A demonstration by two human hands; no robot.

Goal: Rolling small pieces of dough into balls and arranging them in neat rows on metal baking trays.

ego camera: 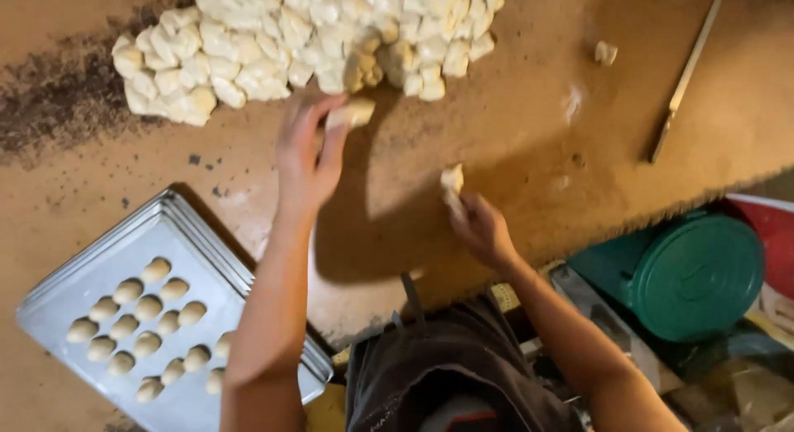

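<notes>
Pale dough piece pinched in left hand beside dough heap, right hand gripping another dough lump

Person, head view. Left hand and right hand: both are showing bare, with no gloves, rings or watch in sight. Both forearms are showing bare to the elbow; no sleeve is reaching into view. Apron: dark grey cloth, creased, is covering the torso. A thin dark strap is running up from its top edge.
</notes>
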